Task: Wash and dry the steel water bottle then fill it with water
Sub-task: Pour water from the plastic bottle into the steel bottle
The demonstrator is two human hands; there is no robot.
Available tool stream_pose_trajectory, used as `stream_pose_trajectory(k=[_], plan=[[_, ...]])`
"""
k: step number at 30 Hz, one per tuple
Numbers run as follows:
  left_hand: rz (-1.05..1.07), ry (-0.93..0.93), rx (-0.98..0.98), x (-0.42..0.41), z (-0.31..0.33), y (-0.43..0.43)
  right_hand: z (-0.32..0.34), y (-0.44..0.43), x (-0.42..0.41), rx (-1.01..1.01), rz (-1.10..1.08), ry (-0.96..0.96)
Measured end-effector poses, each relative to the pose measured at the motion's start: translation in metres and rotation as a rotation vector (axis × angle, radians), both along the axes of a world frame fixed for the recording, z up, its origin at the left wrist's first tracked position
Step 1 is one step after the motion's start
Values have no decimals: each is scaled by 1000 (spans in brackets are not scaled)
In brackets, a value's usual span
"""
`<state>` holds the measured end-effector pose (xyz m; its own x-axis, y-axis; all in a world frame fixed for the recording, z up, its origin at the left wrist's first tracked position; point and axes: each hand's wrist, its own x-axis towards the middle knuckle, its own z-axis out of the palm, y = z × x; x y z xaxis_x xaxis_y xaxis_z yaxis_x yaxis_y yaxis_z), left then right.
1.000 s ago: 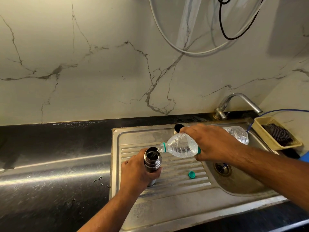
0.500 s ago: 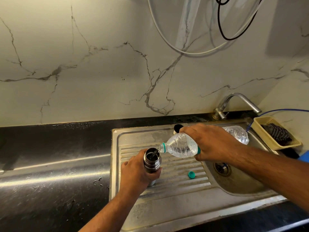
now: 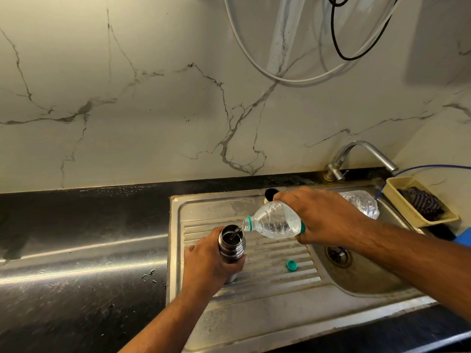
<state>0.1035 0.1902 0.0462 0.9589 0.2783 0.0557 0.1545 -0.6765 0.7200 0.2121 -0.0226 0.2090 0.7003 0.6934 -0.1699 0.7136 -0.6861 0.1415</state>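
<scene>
- The left hand [image 3: 210,263] is near the middle, its fingers [image 3: 239,262] curled round the steel water bottle [image 3: 231,247], which stands upright.
- Its bare forearm comes in from the near edge, slanting toward the far right.
- The right hand [image 3: 326,215] grips the plastic bottle [image 3: 274,222] from above, with the bottle's neck tipped leftward.
- Its bare forearm enters from the right edge.

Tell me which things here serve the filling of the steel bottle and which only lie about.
In use: steel bottle, gripped by the left hand; clear plastic bottle, tilted by the right hand, pouring water in; green cap on the drainboard.

Lying about: second plastic bottle; yellow basket with dark cloth; tap.
</scene>
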Motion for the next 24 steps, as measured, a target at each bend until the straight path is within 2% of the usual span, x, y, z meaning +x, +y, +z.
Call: stream_pose_trajectory(k=[19,24], plan=[[9,-2,-11,1,-2,1,-5,0,3,36,-18,36],[-9,-15,-4,2,0,3,-12,0,-2,203,-111,176]])
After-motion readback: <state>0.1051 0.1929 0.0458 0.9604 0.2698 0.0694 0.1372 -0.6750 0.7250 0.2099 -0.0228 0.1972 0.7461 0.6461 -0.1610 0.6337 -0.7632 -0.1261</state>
